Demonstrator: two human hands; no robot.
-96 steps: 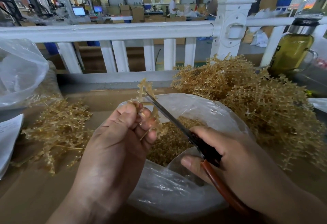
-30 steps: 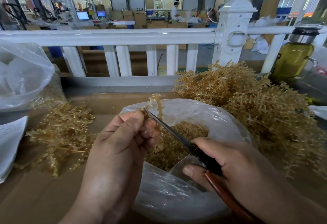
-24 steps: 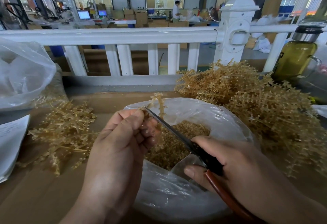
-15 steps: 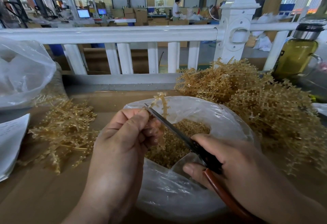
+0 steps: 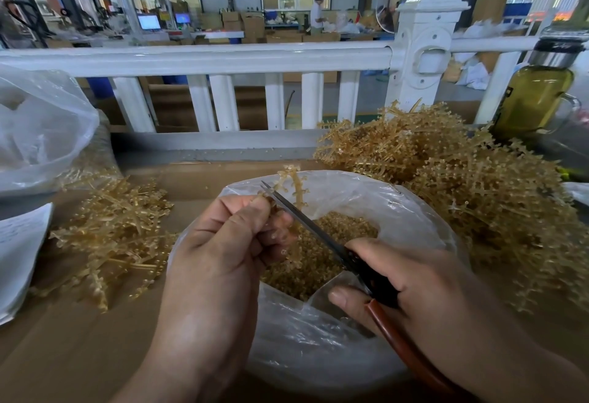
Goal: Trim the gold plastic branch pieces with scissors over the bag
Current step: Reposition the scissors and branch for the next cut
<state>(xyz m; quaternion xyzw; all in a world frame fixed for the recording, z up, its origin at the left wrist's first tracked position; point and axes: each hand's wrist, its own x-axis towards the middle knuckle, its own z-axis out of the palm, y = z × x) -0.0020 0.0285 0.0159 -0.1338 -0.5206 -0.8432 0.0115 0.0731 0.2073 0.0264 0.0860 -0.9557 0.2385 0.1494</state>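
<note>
My left hand [image 5: 223, 243] pinches a small gold plastic branch piece [image 5: 293, 182] above the open clear plastic bag [image 5: 318, 345]. Its tip sticks up past my fingers. My right hand [image 5: 424, 288] grips the scissors [image 5: 306, 224] by their dark and red-brown handles. The blades are nearly closed, and their tips sit at the branch beside my left fingertips. Small cut gold pieces [image 5: 322, 253] fill the bottom of the bag.
A big heap of gold branches [image 5: 462, 189] lies to the right and a smaller heap [image 5: 114, 227] to the left, on the brown cardboard surface [image 5: 79, 345]. A white railing [image 5: 207, 61] runs behind. An olive glass bottle [image 5: 535, 96] stands far right; another plastic bag [image 5: 38, 128] far left.
The branch piece sticking out of my left hand has grown shorter since the earliest frame. Over the last second, both hands and the scissors have hardly moved.
</note>
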